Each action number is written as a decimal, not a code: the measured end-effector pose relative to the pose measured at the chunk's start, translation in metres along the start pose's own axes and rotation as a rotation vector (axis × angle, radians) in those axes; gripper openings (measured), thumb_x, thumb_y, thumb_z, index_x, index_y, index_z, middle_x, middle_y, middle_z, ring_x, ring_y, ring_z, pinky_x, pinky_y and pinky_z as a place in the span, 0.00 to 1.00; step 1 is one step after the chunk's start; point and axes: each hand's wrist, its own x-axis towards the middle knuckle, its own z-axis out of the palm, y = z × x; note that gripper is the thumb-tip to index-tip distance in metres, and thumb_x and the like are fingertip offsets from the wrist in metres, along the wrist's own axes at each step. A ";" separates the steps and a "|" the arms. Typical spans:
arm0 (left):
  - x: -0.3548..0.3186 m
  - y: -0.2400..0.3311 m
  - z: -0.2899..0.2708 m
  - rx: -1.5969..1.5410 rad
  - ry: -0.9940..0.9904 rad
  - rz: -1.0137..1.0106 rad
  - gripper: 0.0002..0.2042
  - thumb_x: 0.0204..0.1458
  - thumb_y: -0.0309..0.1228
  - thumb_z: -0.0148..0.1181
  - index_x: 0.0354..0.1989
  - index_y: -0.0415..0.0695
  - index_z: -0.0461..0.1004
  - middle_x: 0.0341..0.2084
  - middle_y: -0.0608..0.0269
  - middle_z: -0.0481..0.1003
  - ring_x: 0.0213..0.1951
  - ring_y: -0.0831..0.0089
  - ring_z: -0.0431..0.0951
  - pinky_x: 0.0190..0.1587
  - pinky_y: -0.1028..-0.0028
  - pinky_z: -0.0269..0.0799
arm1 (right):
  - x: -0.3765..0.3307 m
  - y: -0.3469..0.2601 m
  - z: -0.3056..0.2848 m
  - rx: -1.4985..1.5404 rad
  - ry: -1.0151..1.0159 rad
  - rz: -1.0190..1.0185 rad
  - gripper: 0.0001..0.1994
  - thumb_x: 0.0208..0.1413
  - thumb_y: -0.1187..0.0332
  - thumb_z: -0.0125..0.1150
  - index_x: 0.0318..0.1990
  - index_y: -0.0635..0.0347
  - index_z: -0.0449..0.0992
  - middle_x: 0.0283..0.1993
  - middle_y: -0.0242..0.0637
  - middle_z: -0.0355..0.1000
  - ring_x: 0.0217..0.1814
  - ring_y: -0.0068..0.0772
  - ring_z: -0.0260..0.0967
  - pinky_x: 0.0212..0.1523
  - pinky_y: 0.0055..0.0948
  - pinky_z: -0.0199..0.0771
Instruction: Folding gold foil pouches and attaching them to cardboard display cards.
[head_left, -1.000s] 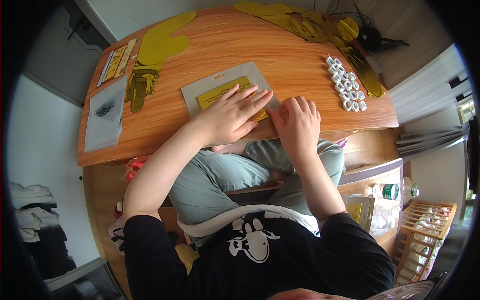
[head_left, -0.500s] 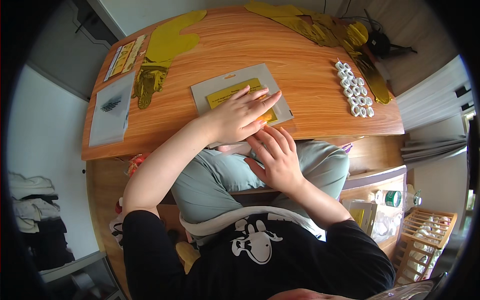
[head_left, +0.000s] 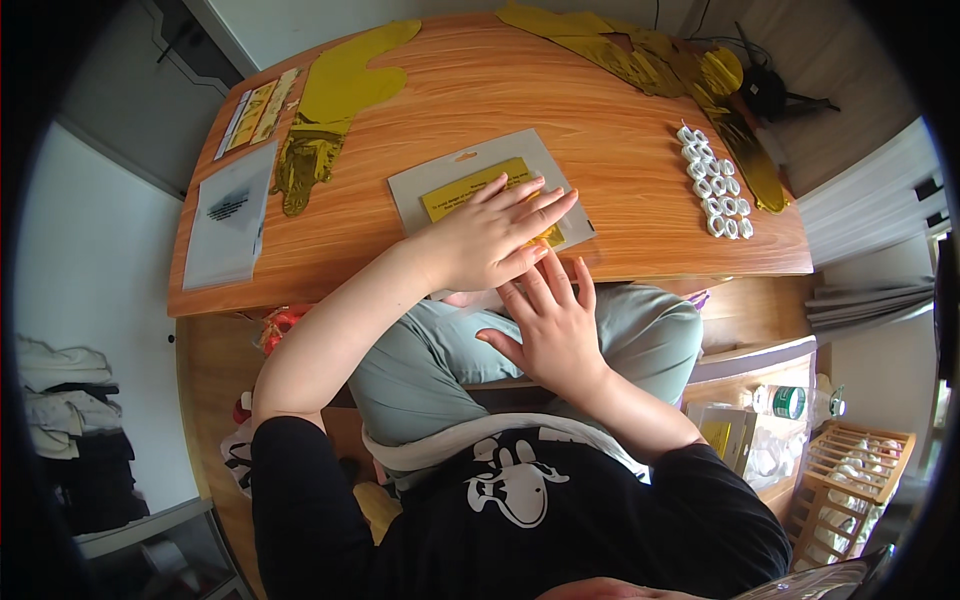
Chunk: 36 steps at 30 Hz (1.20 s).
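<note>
A flat packet with a grey surround [head_left: 525, 150] and a hang hole lies on the table at the near edge. Through it shows a folded piece of gold foil [head_left: 455, 192] with print on it. Across the packet my left hand [head_left: 490, 230] rests flat, fingers stretched out and covering part of the foil. Just below it, at the packet's near edge, my right hand [head_left: 552, 325] has its fingers spread and the thumb apart. Its fingertips are close to my left thumb; whether they touch the packet I cannot tell. Neither hand grips anything visible.
Flat gold foil balloons [head_left: 350, 75] lie at the back left and another gold foil piece [head_left: 640, 65] at the back right. Several small white rolls [head_left: 712, 185] stand in rows at right. A clear bag [head_left: 225, 235] and a printed card [head_left: 255, 112] lie left.
My right hand has drawn slightly back toward me and its fingers and thumb have spread wider. My left hand stays flat on the packet. The whole view has shifted a little.
</note>
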 end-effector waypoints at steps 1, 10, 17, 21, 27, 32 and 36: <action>0.000 0.001 0.000 0.000 0.000 0.001 0.33 0.72 0.48 0.40 0.82 0.56 0.41 0.77 0.57 0.56 0.78 0.54 0.53 0.79 0.48 0.44 | 0.001 -0.001 0.000 -0.007 -0.007 0.017 0.35 0.59 0.35 0.59 0.65 0.48 0.75 0.70 0.39 0.66 0.77 0.48 0.57 0.74 0.63 0.49; 0.002 0.005 -0.011 0.000 -0.091 -0.028 0.34 0.69 0.43 0.43 0.82 0.55 0.42 0.80 0.60 0.50 0.80 0.54 0.47 0.80 0.48 0.38 | 0.008 0.006 -0.003 0.068 -0.041 0.008 0.35 0.61 0.35 0.58 0.64 0.52 0.74 0.69 0.40 0.68 0.76 0.48 0.58 0.75 0.66 0.47; 0.002 0.006 -0.010 0.003 -0.106 -0.038 0.34 0.69 0.43 0.42 0.82 0.55 0.41 0.80 0.62 0.49 0.80 0.56 0.47 0.80 0.51 0.37 | 0.005 0.003 -0.002 0.079 -0.039 0.021 0.35 0.61 0.35 0.58 0.65 0.51 0.74 0.69 0.40 0.67 0.78 0.47 0.56 0.75 0.67 0.43; 0.002 0.005 -0.008 -0.025 -0.083 -0.036 0.34 0.69 0.43 0.42 0.82 0.55 0.42 0.80 0.62 0.50 0.80 0.57 0.48 0.80 0.51 0.38 | 0.004 -0.005 0.000 0.028 -0.037 0.063 0.34 0.61 0.35 0.58 0.66 0.48 0.74 0.70 0.38 0.67 0.79 0.46 0.56 0.74 0.68 0.42; 0.003 0.003 -0.004 -0.026 -0.068 -0.039 0.34 0.70 0.45 0.42 0.82 0.54 0.43 0.79 0.60 0.52 0.79 0.57 0.49 0.80 0.50 0.38 | -0.001 0.003 -0.012 0.143 -0.031 0.069 0.29 0.60 0.43 0.64 0.64 0.49 0.76 0.70 0.37 0.68 0.78 0.44 0.57 0.75 0.64 0.39; 0.001 0.002 -0.001 0.034 -0.043 -0.018 0.34 0.70 0.46 0.43 0.82 0.54 0.43 0.79 0.59 0.53 0.79 0.56 0.50 0.80 0.49 0.40 | -0.011 0.021 -0.024 0.110 0.077 0.234 0.28 0.58 0.53 0.69 0.64 0.52 0.75 0.70 0.36 0.68 0.76 0.44 0.60 0.76 0.56 0.41; 0.002 0.002 0.000 0.090 -0.035 0.009 0.35 0.69 0.46 0.46 0.82 0.52 0.44 0.78 0.58 0.54 0.79 0.56 0.51 0.79 0.48 0.42 | -0.013 0.027 -0.014 0.077 0.100 0.267 0.29 0.57 0.53 0.69 0.64 0.53 0.74 0.71 0.38 0.67 0.76 0.46 0.57 0.76 0.53 0.41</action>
